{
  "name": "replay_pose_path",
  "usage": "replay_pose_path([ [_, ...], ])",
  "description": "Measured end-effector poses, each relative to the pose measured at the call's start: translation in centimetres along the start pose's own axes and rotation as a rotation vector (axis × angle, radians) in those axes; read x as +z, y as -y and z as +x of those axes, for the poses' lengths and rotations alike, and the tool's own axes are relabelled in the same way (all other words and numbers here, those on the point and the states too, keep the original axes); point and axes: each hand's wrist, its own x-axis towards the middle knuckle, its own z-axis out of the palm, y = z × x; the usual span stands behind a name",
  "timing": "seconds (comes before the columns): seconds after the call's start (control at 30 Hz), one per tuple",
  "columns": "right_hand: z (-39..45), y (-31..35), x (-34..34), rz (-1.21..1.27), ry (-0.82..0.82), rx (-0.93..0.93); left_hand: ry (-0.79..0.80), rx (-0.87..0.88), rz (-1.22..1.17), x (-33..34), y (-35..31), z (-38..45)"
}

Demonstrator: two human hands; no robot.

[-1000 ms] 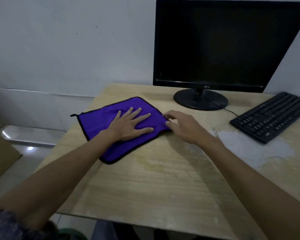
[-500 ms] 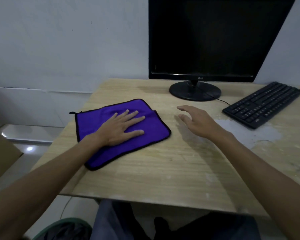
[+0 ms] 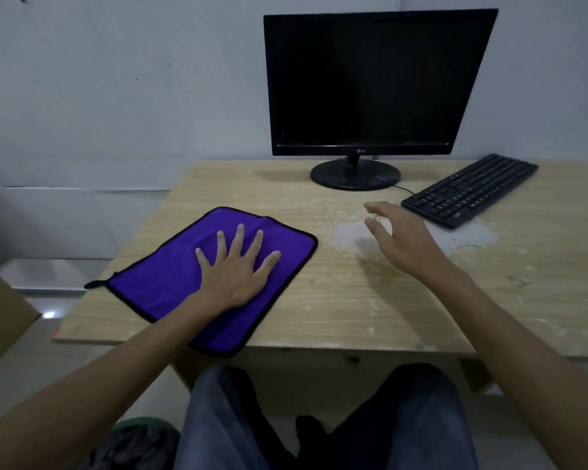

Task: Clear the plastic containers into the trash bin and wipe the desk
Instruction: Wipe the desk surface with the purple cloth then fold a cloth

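Fingers (image 3: 240, 237) of left hand (image 3: 235, 266) spread flat, pressing cloth (image 3: 170, 276) at frame centre-left on desk (image 3: 336, 310), cloth's long axis running lower-left to upper-right; right hand (image 3: 398, 239) hovers loosely open, empty, over bare desk to the right.

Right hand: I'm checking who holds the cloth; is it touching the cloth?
Apart. The head view shows bare desk between the right hand and the cloth; only the left hand presses it.
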Motion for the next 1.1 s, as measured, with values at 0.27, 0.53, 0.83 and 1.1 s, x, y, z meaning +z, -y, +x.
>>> replay_pose_path([
  [0.27, -0.5, -0.4, -0.3, 0.01, -0.017, 0.012, 0.093, 0.349, 0.129, 0.7, -1.6, 1.9],
  [0.53, -0.4, -0.4, -0.4, -0.005, -0.033, 0.056, 0.069, 0.141, 0.075, 1.0, -5.7, 6.2],
  [0.83, -3.6, 0.1, 1.3, -0.14, 0.02, 0.023, 0.056, 0.301, 0.136, 1.6, -3.7, -2.5],
  [1.1, -6.3, -0.4, 1.3, -0.283, 0.04, 0.004, 0.039, 0.202, 0.079, 1.7, -4.8, 1.1],
])
